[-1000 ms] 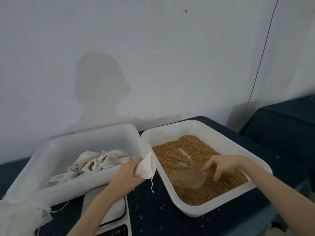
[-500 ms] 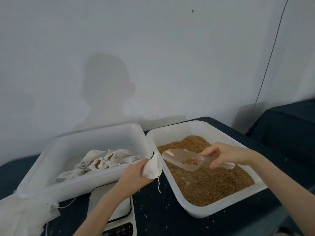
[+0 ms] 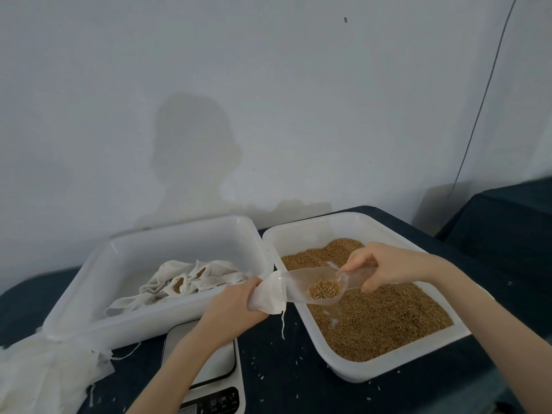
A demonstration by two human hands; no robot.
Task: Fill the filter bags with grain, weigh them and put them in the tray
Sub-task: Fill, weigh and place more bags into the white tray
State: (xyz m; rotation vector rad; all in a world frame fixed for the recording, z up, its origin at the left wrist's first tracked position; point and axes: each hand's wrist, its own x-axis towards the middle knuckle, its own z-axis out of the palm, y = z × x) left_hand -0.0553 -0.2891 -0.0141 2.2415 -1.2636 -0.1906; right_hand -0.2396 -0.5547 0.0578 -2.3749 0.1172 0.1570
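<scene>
My left hand (image 3: 236,303) grips a white filter bag (image 3: 268,294) at the gap between the two trays, its drawstring hanging down. My right hand (image 3: 379,268) holds a clear plastic scoop (image 3: 313,285) by its handle. The scoop carries a small heap of brown grain (image 3: 324,289), and its front lip reaches into the bag's mouth. Below the scoop, the right white tray (image 3: 385,369) is filled with grain (image 3: 382,318). The left white tray (image 3: 98,321) holds several filled filter bags (image 3: 185,282).
A digital scale (image 3: 215,372) sits on the dark table below my left forearm. A pile of empty white bags (image 3: 44,375) lies at the table's left front. Loose grains are scattered on the table between the trays. A grey wall stands close behind.
My right hand lifted the scoop out of the grain with a small load and carried it left to the bag's mouth. My left hand kept its grip on the bag.
</scene>
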